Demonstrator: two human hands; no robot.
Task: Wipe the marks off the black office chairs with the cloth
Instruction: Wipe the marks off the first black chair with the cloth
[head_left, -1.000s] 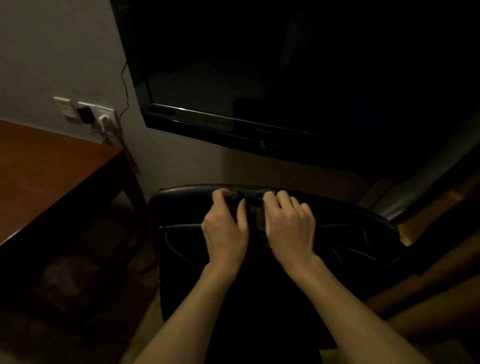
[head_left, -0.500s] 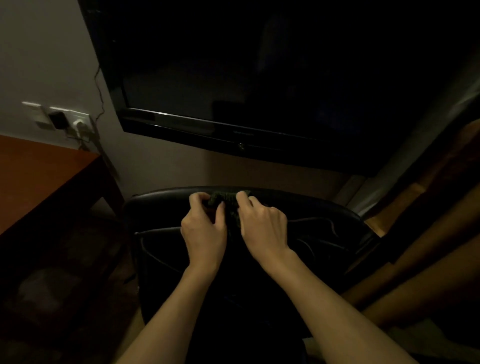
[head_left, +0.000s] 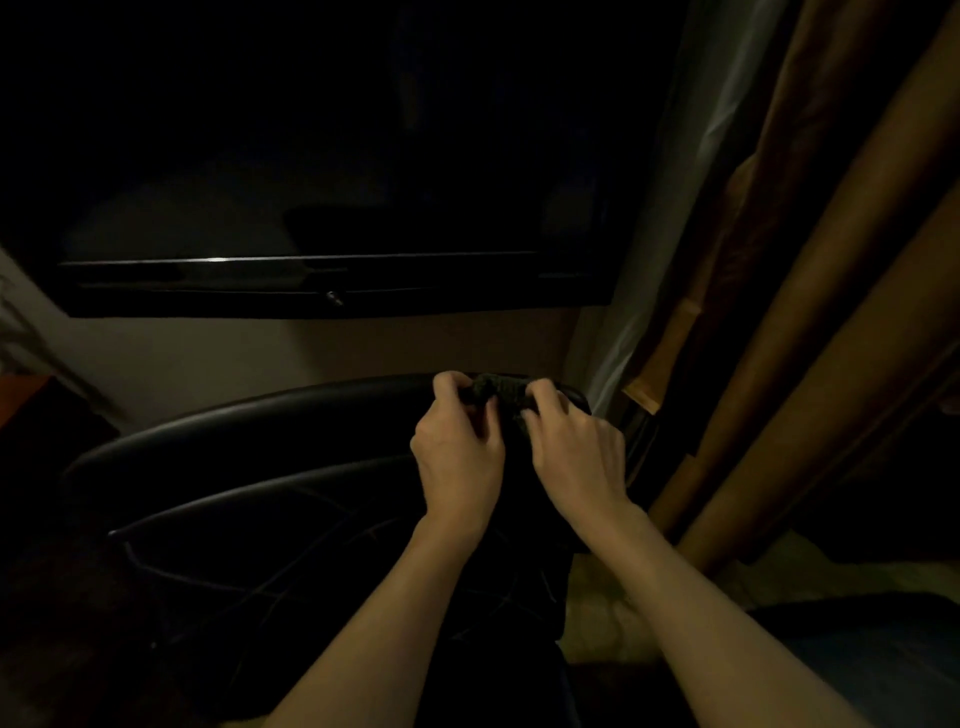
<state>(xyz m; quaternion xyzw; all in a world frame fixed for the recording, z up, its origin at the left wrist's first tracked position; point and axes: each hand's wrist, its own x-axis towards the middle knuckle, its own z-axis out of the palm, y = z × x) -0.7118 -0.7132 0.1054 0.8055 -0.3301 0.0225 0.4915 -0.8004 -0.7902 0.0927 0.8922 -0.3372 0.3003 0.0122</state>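
Note:
A black office chair (head_left: 249, 467) stands in front of me, its curved backrest top running from lower left up to the right. A dark green cloth (head_left: 496, 389) is bunched on the right end of that top edge. My left hand (head_left: 460, 457) grips the cloth's left side with curled fingers. My right hand (head_left: 574, 452) grips its right side, fingers curled over the chair's edge. Most of the cloth is hidden between the two hands. The room is dim and no marks on the chair can be made out.
A large black TV (head_left: 332, 280) hangs on the wall just above the chair back. Brown curtains (head_left: 810, 312) with a pale sheer strip (head_left: 639, 312) hang at the right. A corner of a wooden table (head_left: 21, 395) shows at the far left.
Both hands have slid with the cloth along the chair's top edge from its middle to its right end. The view has turned right, so the table and wall sockets have left the frame.

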